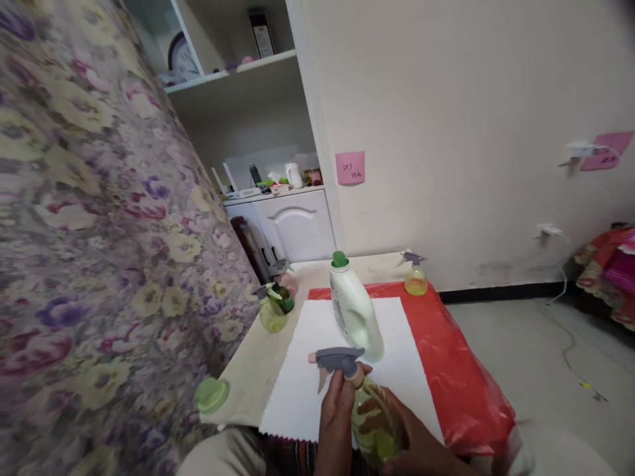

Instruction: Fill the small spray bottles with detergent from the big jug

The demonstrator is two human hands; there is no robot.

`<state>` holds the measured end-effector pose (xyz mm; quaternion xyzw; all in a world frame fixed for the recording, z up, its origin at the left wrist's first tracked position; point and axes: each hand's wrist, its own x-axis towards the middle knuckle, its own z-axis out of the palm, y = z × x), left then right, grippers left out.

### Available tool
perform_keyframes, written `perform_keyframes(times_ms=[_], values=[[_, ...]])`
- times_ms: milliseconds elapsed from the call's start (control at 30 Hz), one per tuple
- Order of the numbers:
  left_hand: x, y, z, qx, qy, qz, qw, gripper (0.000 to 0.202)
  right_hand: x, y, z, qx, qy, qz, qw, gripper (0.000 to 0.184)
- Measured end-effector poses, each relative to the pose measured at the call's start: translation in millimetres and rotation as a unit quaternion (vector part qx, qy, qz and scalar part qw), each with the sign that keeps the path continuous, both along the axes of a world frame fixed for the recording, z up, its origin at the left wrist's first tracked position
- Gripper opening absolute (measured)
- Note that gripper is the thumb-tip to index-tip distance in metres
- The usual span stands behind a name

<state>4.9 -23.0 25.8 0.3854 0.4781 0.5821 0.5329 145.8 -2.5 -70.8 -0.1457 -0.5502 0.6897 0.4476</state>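
A yellow-green spray bottle (373,423) with a grey trigger head (338,361) stands at the near edge of the white sheet (297,390). My left hand (336,423) is wrapped round its neck and left side. My right hand (421,439) cups its body from the right. Just behind it a white detergent bottle (356,312) with a green cap stands upright on the sheet.
A low table (253,370) carries a red plastic cover (461,377), a green lid (212,395), two spray bottles (272,309) at the left and one small spray bottle (415,274) at the back. Floral fabric (99,231) fills the left; a white wall and cabinet stand behind.
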Motion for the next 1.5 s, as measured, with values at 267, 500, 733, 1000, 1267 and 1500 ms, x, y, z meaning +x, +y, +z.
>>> perform_keyframes(times_ms=[267,500,733,1000,1267,1500], values=[[13.5,6.9,13.6,0.024,-0.073,0.046,0.996,0.039,-5.3,0.2,3.3,-0.019,0.029,-0.004,0.999,0.104],[10.2,7.6,9.1,-0.007,-0.023,0.039,0.999,0.038,-2.5,0.1,10.1,-0.024,0.042,0.032,0.998,0.101],[2.8,11.8,6.1,0.019,-0.036,0.013,0.999,0.040,-6.1,1.6,8.0,-0.044,0.038,0.017,0.998,0.103],[19.7,22.5,-4.1,0.005,-0.040,0.131,0.991,0.045,-9.2,2.3,0.6,-0.032,0.042,-0.022,0.998,0.104],[0.2,25.9,15.6,0.073,-0.010,0.131,0.989,0.037,-8.8,0.1,-12.5,-0.050,-0.012,-0.026,0.998,0.108],[-26.6,35.9,31.2,0.130,-0.137,0.135,0.973,0.038,-6.3,3.2,-33.5,-0.052,-0.071,-0.052,0.995,0.117]])
